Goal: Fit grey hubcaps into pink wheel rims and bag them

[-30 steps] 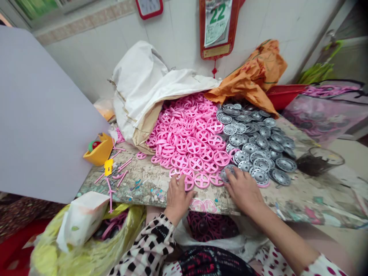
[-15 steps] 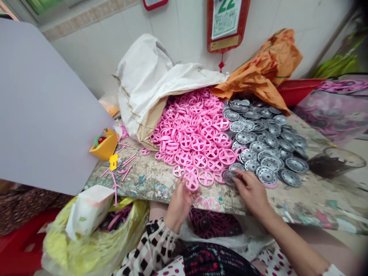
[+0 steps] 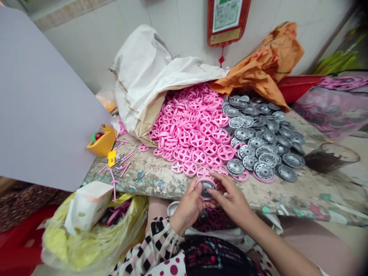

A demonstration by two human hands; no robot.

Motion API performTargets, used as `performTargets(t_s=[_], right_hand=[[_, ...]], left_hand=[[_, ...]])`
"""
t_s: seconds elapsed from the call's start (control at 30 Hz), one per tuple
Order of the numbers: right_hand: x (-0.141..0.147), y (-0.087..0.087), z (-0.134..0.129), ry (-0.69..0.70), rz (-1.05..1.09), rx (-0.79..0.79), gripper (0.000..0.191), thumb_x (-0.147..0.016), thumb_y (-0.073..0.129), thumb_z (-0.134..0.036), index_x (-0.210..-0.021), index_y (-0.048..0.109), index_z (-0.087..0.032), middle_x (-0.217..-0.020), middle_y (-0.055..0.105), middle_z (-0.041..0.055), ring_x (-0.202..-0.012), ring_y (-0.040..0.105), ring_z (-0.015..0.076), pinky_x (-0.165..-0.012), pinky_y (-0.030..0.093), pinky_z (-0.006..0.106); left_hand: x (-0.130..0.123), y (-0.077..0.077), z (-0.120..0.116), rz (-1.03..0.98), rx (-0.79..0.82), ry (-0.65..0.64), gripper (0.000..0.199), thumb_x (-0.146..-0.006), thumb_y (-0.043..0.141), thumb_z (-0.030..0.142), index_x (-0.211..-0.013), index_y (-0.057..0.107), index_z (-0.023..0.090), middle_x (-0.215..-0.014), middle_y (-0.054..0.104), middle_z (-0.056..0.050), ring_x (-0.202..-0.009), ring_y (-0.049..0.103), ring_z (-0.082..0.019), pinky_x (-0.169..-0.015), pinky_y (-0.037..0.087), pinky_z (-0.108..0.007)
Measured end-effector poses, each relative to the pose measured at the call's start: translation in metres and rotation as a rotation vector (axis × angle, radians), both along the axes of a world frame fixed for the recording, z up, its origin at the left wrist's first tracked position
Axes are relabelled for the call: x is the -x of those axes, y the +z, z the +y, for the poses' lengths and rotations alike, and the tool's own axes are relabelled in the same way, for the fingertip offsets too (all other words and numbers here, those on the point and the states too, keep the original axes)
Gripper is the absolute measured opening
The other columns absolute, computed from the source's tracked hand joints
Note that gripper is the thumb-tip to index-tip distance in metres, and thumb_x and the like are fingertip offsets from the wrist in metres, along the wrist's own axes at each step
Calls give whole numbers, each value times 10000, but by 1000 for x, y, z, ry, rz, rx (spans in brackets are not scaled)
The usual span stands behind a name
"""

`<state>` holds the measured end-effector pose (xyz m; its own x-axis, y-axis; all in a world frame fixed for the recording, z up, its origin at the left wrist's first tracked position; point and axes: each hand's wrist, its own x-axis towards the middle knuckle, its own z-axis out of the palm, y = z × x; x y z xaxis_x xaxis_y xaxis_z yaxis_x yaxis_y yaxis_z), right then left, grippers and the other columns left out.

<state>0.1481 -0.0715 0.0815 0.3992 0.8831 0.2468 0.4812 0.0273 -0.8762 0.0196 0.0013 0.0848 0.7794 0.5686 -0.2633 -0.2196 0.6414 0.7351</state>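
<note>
The table (image 3: 290,199) spans the middle of the frame. On it, at upper centre, the white sack (image 3: 143,69) lies over part of the pink wheels (image 3: 198,140). The grey discs (image 3: 264,143) lie against their right side, partly under the orange sack (image 3: 264,65). At lower left is the yellow bag (image 3: 94,241). At lower centre, near the table's front edge, the left hand (image 3: 188,209) and right hand (image 3: 232,199) together grip one grey disc (image 3: 207,188) set in a pink rim (image 3: 201,179). The yellow cup (image 3: 102,142) sits at centre left.
</note>
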Motion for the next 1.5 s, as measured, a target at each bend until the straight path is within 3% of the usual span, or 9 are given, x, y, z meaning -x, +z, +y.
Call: performTargets(t_s=[0.17, 0.37, 0.5, 0.63, 0.8, 0.97, 1.33, 1.4, 1.5], right_hand=[[0, 7, 2, 81, 197, 147, 214, -850, 528, -334, -1006, 601, -208, -849, 653, 18, -754, 600, 162, -698, 466, 282], [10, -20, -4, -31, 254, 195, 225, -831, 519, -375, -952, 590, -199, -675, 589, -17, -609, 550, 148, -584, 436, 257], [13, -37, -29, 87, -52, 313, 225, -867, 479, -327, -1007, 610, -210, -802, 634, 22, -724, 598, 175, -664, 458, 284], [-2, -39, -42, 41, -415, 305, 306, -932, 391, -327, -1134, 590, -212, -1010, 613, 80, -857, 607, 196, -740, 461, 306], [-58, -28, -9, -266, -753, 268, 344, -942, 394, -348, -1102, 611, -134, -1019, 610, 133, -949, 532, 252, -824, 419, 364], [-80, -22, 18, -364, -982, 430, 365, -932, 424, -341, -1173, 587, -122, -1054, 603, 159, -933, 495, 265, -773, 388, 366], [-90, -16, 25, -315, -809, 493, 462, -869, 506, -453, -1209, 567, -147, -1009, 563, 148, -905, 512, 275, -736, 397, 362], [-95, -15, 26, -321, -767, 464, 480, -831, 547, -482, -1187, 587, -162, -951, 558, 128, -896, 519, 274, -750, 401, 369], [-93, -11, 22, -324, -726, 349, 553, -769, 606, -519, -1189, 584, -160, -968, 559, 125, -953, 513, 295, -826, 401, 413]], left_hand=[[-2, -7, -1, 131, -173, -48, 356, -830, 547, 459, -1072, 476, 208, -835, 616, -12, -535, 584, -98, -469, 447, -192], [6, -14, -2, 485, -488, -163, 418, -863, 396, 527, -1103, 474, 194, -628, 554, 20, -460, 552, -140, -455, 426, -251], [20, -17, 10, 741, -939, -200, 368, -868, 449, 458, -1122, 511, 199, -576, 521, 41, -534, 518, -133, -543, 356, -243], [23, -21, 26, 855, -1123, -116, 312, -888, 435, 390, -1118, 542, 209, -587, 518, 44, -593, 510, -133, -599, 351, -246], [2, -25, 36, 876, -1431, -55, 261, -885, 421, 223, -1088, 584, 215, -1012, 601, -53, -958, 552, -167, -832, 409, -285], [-16, -25, 40, 1089, -1630, -177, 221, -878, 439, 222, -1035, 595, 204, -1009, 550, -73, -955, 522, -197, -786, 416, -304], [-2, -28, 40, 763, -1622, -132, 103, -849, 496, 187, -814, 593, 184, -952, 564, -65, -944, 469, -197, -854, 388, -348], [-5, -28, 39, 658, -1395, -21, 58, -821, 530, 178, -783, 573, 182, -918, 573, -49, -928, 481, -185, -860, 391, -343], [-9, -26, 37, 469, -752, 130, 145, -785, 598, 283, -744, 509, 177, -788, 547, -4, -774, 518, -136, -775, 430, -300]])
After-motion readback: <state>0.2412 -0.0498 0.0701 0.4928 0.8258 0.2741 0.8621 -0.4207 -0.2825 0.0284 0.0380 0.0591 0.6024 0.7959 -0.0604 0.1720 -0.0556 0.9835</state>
